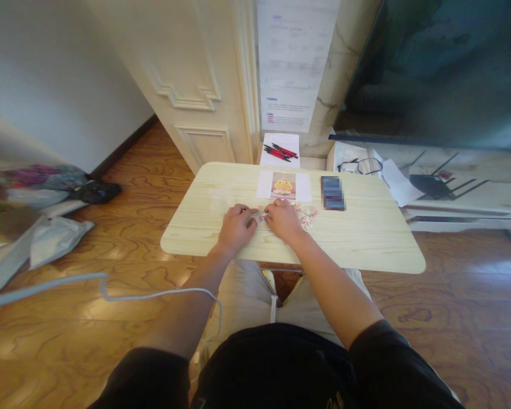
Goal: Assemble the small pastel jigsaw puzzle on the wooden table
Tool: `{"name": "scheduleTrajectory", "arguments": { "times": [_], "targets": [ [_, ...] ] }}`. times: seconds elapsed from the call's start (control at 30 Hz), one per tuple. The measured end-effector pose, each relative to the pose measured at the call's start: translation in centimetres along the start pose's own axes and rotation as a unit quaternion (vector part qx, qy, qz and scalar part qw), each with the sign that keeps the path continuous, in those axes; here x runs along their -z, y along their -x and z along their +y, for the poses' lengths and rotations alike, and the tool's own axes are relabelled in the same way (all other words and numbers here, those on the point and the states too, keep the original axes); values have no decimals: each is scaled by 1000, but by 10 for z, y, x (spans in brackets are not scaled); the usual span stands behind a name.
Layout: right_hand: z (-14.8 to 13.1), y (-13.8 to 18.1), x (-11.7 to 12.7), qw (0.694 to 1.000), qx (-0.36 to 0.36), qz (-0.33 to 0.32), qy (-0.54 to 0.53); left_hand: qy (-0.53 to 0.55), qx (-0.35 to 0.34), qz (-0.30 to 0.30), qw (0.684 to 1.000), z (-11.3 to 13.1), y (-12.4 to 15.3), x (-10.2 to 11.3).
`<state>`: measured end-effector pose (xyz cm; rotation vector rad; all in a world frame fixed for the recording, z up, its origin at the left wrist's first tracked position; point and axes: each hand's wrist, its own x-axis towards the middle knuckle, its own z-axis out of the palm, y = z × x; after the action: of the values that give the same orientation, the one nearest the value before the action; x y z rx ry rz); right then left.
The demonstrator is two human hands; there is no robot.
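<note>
My left hand (pixel 237 226) rests over the middle of a small pale wood-grain table (pixel 366 238), its fingers and thumb drawn together. Close beside it, my right hand (pixel 284 219) is closed too, with fingers bent toward the left one. Between the fingertips shows a tiny pale, pinkish and greenish thing (pixel 259 217), too small to name. A scatter of small pink and white pieces (pixel 307 217) lies just right of my right hand, partly hidden by it. Beyond both hands lies a white sheet (pixel 304 187) with a printed picture (pixel 283 185) of a yellow figure.
A dark phone (pixel 333 193) lies on the table, right of the sheet. Left of the sheet is a faint, clear plastic piece (pixel 222 200). Red-and-black pens (pixel 281 152) rest on paper behind the table. A white cable (pixel 162 293) crosses over my left forearm.
</note>
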<state>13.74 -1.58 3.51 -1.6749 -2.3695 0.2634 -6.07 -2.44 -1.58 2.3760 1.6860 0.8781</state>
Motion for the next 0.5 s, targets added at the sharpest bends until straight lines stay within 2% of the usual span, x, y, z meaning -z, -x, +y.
{"name": "scheduleTrajectory", "arguments": {
  "times": [0.27,0.5],
  "targets": [
    [14,10,5,997,56,-19,-53,3,5,-24,1000,7,1,6],
    [8,16,10,999,46,-14,-22,6,11,-21,1000,8,0,6]
  ]
}}
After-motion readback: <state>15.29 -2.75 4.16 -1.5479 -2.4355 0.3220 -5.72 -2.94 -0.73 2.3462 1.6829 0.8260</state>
